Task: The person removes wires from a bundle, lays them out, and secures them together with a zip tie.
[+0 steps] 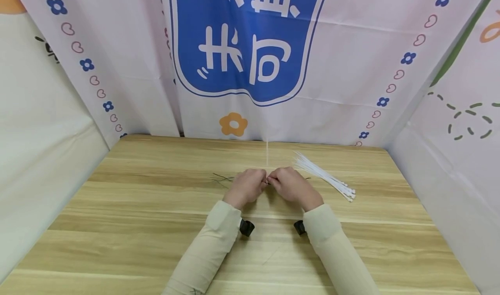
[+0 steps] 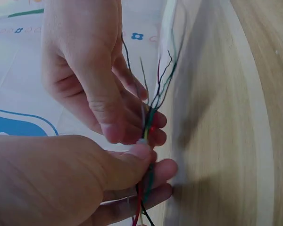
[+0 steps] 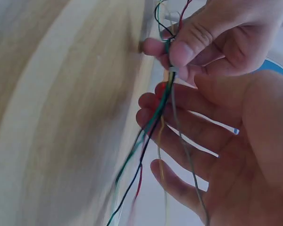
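My left hand [image 1: 247, 185] pinches a bundle of thin coloured wires [image 2: 151, 115] between thumb and fingers. Around the bundle, right at the left thumb, sits a small white cable tie [image 3: 173, 69]; a thin pale strip, probably its tail, rises above the hands in the head view. My right hand [image 1: 291, 184] is beside it, its fingers [image 3: 179, 122] loosely bent behind the wires with the thumb apart from them. Whether those fingertips touch the wires is hard to tell. Loose wire ends fan out on both sides of the hands.
A pile of white cable ties [image 1: 324, 173] lies on the wooden table [image 1: 136, 225], right of the hands. Behind the table hangs a printed cloth [image 1: 343, 82], with further cloth walls at both sides. Black wrist cameras [image 1: 247, 227] stick out below the cuffs.
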{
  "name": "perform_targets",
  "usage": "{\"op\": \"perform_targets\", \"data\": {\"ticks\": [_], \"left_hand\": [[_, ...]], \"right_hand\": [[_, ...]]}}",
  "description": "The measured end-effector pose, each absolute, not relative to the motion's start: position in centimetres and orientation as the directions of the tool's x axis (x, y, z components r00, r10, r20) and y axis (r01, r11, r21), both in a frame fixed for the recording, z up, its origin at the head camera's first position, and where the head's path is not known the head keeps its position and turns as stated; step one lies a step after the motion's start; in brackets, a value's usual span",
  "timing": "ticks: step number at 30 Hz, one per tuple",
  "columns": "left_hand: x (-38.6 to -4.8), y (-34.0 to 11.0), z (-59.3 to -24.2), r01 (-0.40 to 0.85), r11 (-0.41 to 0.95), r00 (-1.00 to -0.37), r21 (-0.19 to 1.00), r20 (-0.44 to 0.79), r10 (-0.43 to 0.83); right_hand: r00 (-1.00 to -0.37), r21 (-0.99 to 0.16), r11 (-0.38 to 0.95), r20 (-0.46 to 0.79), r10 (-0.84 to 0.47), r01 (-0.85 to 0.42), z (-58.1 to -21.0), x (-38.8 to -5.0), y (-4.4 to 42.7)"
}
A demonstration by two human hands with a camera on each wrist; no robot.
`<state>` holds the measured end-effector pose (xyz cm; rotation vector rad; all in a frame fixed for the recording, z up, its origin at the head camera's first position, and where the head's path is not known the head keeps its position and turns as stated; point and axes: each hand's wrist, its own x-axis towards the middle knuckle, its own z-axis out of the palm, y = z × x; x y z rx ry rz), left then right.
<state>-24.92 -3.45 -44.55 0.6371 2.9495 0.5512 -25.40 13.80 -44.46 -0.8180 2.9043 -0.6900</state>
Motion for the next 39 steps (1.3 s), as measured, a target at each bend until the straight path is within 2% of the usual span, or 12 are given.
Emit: {"op": "perform_targets", "data": {"ticks": [5,11,16,25,34,39], "left_hand": [[-25.2,-3.8,-44.5,0.399,0.833,-0.907,0.384,0.032,0.420],[-25.3,-4.0,-44.3,0.395,0.814,-0.906,0.426,0.036,0.421],[-25.4,-3.8,-44.2,0.392,0.800,-0.905,0.454,0.035,0.424],[-25.0,-4.0,-44.3,0.391,0.776,-0.896,0.495,0.014,0.443],[-25.1,-5.1,-44.7,0.501,0.773,-0.854,0.389,0.075,0.516],[-24.8,-5.5,-44.5,0.553,0.771,-0.827,0.316,0.099,0.553]], "right_hand": [[-0.847,-0.392,0.768,0.060,-0.528,-0.507,-44.6,-25.3,13.8],[-0.865,-0.413,0.788,-0.002,-0.503,-0.457,-44.6,-25.5,13.8],[-0.877,-0.377,0.818,-0.034,-0.480,-0.434,-44.7,-25.6,13.9],[-0.884,-0.322,0.842,-0.034,-0.467,-0.433,-44.9,-25.5,13.9],[-0.861,-0.221,0.835,0.054,-0.505,-0.503,-44.7,-25.3,13.9],[-0.807,-0.173,0.789,0.077,-0.585,-0.589,-44.0,-25.4,14.1]]}}
